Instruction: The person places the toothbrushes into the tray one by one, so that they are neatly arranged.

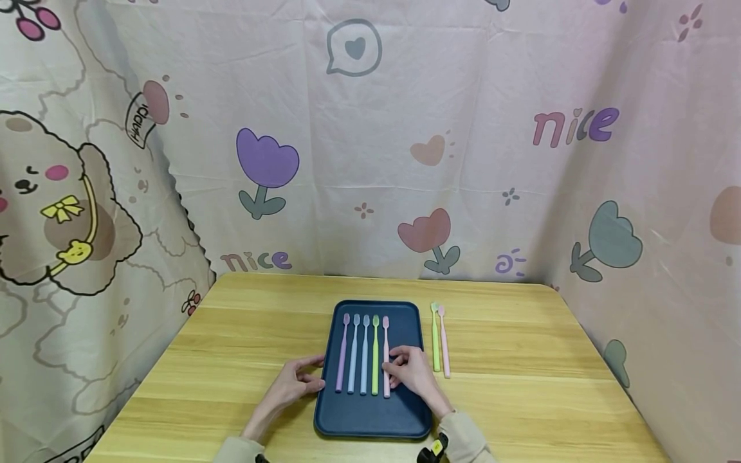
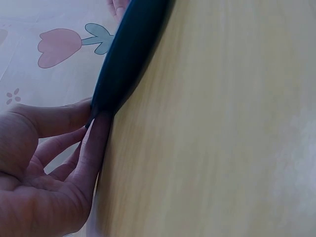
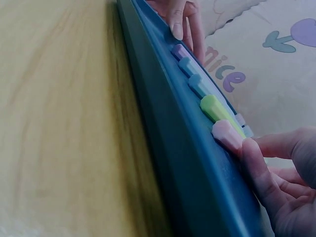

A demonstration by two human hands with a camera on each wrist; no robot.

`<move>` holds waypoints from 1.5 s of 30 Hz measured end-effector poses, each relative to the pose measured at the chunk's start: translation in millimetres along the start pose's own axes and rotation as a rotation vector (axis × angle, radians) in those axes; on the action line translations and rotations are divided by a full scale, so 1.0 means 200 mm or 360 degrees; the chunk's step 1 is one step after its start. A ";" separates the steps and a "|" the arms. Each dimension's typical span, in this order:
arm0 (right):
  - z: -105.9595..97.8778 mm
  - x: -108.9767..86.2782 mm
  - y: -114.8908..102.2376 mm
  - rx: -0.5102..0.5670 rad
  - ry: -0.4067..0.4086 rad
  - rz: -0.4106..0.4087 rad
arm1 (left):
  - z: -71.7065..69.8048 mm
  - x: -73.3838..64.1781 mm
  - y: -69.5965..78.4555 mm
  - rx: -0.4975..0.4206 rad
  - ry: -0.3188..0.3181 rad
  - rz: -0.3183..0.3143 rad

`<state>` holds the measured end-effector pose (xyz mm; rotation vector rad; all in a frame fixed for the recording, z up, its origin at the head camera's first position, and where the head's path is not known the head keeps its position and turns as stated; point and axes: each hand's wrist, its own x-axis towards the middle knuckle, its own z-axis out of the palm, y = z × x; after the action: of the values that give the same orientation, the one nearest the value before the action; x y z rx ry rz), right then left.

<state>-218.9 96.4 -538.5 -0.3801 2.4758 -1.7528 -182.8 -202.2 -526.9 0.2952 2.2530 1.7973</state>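
Observation:
A dark blue tray (image 1: 373,418) carries a row of toothbrushes: a purple one (image 1: 341,360), two light blue ones (image 1: 354,357) (image 1: 365,357), a yellow-green one (image 1: 375,360) and a pink one (image 1: 386,341) at the right end. My right hand (image 1: 412,372) reaches over the tray's right side and pinches the pink toothbrush between thumb and fingers; in the right wrist view the thumb (image 3: 256,165) presses near the pink handle's end (image 3: 227,134). My left hand (image 1: 292,382) grips the tray's left rim, its fingertips around the edge (image 2: 111,74) in the left wrist view.
Right of the tray, a green toothbrush (image 1: 436,341) and another pink toothbrush (image 1: 444,344) lie side by side on the wooden table (image 1: 532,373). A patterned cloth (image 1: 359,161) hangs behind the table and along its sides.

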 end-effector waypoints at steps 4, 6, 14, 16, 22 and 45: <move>0.00 0.00 0.00 0.0000 -0.0003 0.0001 | 0.00 0.00 0.00 -0.0008 -0.0003 0.0000; 0.00 0.00 0.00 0.0001 -0.0003 0.0004 | 0.00 0.00 0.00 -0.0015 -0.0005 -0.0003; 0.00 0.00 0.00 0.0006 -0.0002 0.0000 | 0.00 0.00 0.00 -0.0027 -0.0017 0.0015; 0.00 0.00 0.00 0.0008 -0.0004 0.0003 | 0.00 0.00 0.00 -0.0032 -0.0017 0.0014; 0.00 0.00 0.00 0.0010 -0.0007 0.0008 | 0.00 0.00 0.00 -0.0031 -0.0019 0.0007; -0.04 -0.03 0.00 0.0120 0.0295 -0.0096 | 0.00 0.00 0.00 0.0011 -0.0014 -0.0004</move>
<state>-214.9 106.2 -536.5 -0.3021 2.5344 -1.9836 -183.5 -202.8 -526.5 0.3005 2.2531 1.7838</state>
